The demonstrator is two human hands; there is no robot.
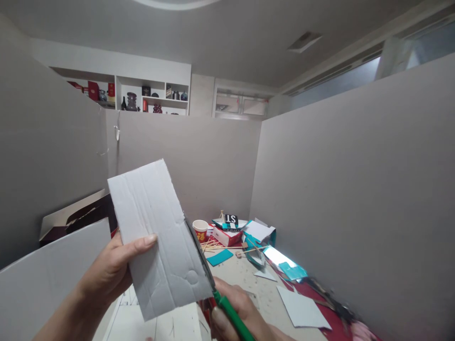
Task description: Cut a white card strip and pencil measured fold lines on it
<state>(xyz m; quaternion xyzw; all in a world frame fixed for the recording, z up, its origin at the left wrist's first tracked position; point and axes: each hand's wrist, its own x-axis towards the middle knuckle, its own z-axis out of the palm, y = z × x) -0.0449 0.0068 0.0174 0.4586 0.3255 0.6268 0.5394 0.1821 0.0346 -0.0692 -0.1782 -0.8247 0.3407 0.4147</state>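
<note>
A white piece of corrugated cardboard (152, 208) with creases is tilted up in front of me. My left hand (108, 270) grips its left side, thumb flat on the near face and fingers behind it. In my right hand (245, 303) is a pair of scissors (232, 310) with a green handle. A dark blade runs along the cardboard's right edge, from the lower corner to about the middle. The other blade is mostly hidden, so I cannot tell how far apart they are. Below the cardboard lies a white board (177, 322) with dark pen lines.
A larger white sheet (60, 279) stands at left. Behind lie a paper cup (201, 230), thin wooden sticks (215, 244), a red box (227, 236) and a teal piece (220, 257). A white offcut (302, 305) lies at right. Grey partitions (355, 189) surround the table.
</note>
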